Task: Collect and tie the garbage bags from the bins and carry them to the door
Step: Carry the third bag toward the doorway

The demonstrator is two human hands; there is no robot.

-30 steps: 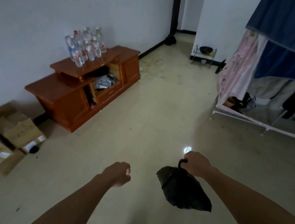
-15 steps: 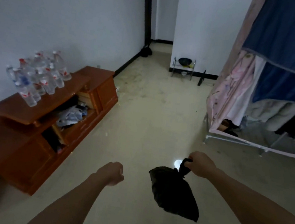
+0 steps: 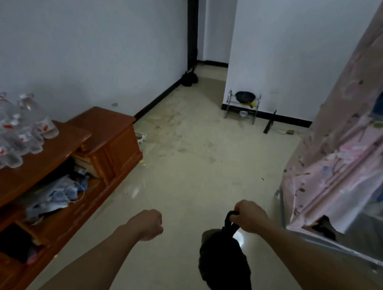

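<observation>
1. Since a second ago I've walked forward — the wooden cabinet point(image 3: 46, 176) has slid from ahead of me to close by my left arm, and the passage point(image 3: 212, 40) at the far end sits nearer the middle of my view.
2. My right hand point(image 3: 250, 216) is clamped on the knotted neck of the black garbage bag point(image 3: 224, 265), which hangs below my fist, clear of the floor point(image 3: 195, 169) and tilted back toward me.
3. My left hand point(image 3: 146, 224) is curled into a loose fist with nothing in it, well apart from the bag.
4. I judge this to be the carrying leg: the bag looks tied, and no bin or door shows in view, so I'd head for the passage.
5. To carry it well, I'd keep my grip on the knot itself rather than the thin plastic beneath, and hold the swing down so the bag doesn't brush anything or tear.
6. On my left the cabinet's corner juts toward the walkway, with plastic bottles point(image 3: 2, 137) crowded on its top — a bump there could topple them.
7. On my right the cloth wardrobe point(image 3: 341, 162) and its metal frame rail reach low to the floor, near my bag side.
8. Between them the floor lies open; a small metal rack point(image 3: 242, 105) stands against the far wall, beside the opening.
</observation>
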